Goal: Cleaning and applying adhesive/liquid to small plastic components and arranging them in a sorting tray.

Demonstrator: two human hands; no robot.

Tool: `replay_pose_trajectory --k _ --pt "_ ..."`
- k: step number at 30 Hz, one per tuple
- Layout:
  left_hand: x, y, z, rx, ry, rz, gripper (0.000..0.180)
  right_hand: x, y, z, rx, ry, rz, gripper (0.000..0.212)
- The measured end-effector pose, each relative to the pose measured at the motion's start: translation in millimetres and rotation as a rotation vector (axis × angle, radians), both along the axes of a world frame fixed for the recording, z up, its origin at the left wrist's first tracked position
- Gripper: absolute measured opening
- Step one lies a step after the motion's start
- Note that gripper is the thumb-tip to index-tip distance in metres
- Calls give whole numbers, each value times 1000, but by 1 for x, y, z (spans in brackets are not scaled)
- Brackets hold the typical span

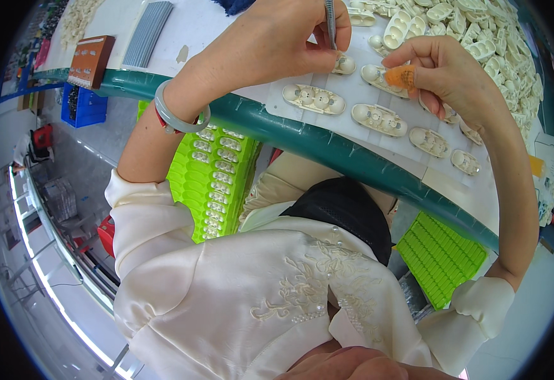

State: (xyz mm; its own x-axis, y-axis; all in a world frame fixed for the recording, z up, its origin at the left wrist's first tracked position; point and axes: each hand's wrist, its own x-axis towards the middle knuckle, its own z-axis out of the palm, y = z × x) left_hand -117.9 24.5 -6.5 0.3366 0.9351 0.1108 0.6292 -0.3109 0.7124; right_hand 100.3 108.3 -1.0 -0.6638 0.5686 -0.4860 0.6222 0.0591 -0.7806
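My left hand (283,47) is closed round a pair of metal tweezers (330,24), held upright. Their tip is down by a small cream oval plastic piece (345,64), partly covered by my fingers. My right hand (444,73), with orange tape on one digit, has thumb and forefinger closed on another cream oval piece (373,76); its other fingers curl over neighbouring pieces. More such pieces with round bumps inside, like this oval piece (313,99) and this one (379,120), lie in rows on the white table (258,95) before my hands.
A big heap of cream pieces (479,50) covers the table's far right. Dark green padding (302,133) lines the near edge. Lime green trays (188,171) stand below on the left, partly filled; another green tray (441,256) is low right. A brown block (91,60) and grey ribbed slab (148,35) lie left.
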Motion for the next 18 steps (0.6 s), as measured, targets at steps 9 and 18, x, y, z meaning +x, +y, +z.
replay_pose_trajectory --k 9,18 --pt "-2 -1 -9 -27 26 7 12 -43 -10 -7 90 124 123 17" --pt "-25 2 -8 -267 -319 272 15 -63 -2 7 -208 -176 -70 15"
